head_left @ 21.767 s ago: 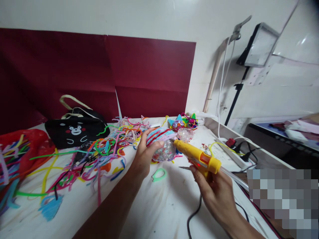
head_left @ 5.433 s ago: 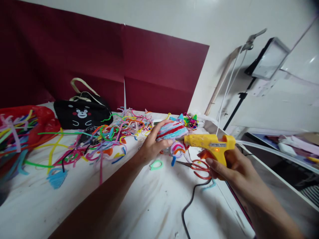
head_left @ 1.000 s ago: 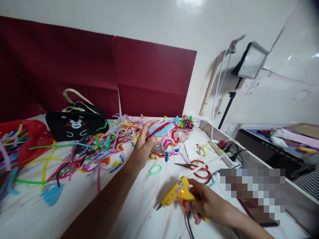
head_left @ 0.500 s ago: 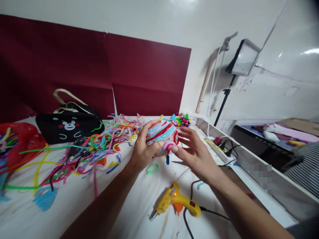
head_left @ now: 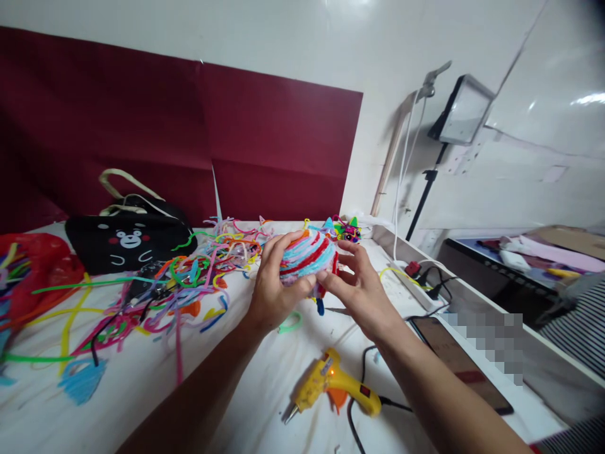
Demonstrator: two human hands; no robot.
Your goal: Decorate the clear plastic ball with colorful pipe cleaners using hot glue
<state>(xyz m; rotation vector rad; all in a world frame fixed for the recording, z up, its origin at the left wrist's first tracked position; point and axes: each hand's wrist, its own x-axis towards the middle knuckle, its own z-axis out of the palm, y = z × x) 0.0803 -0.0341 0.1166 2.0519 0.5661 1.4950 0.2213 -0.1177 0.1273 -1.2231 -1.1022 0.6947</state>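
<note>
Between my two hands is a rounded pipe-cleaner craft [head_left: 309,255] with light blue, red and white stripes and a dark blue bit hanging below it. My left hand [head_left: 276,284] grips its left side, thumb across the front. On the right, my right hand [head_left: 362,284] closes on the other edge with thumb and fingers. The craft's underside and right rim are partly hidden by my fingers. Below the hands a yellow hot glue gun [head_left: 331,381] lies on the white table [head_left: 255,391], its small light glowing orange. A green pipe-cleaner loop [head_left: 290,323] lies just under my left hand.
Loose coloured pipe cleaners [head_left: 189,284] spread over the left, before a black bag [head_left: 130,243] and a red plastic bag [head_left: 47,271]. A phone [head_left: 460,362] lies under my right forearm, near a power strip [head_left: 418,284]. A lamp [head_left: 463,110] stands behind.
The craft has turned in my hands; the pink and white round piece at its front no longer shows. My right hand has moved in and closed on the right side.
</note>
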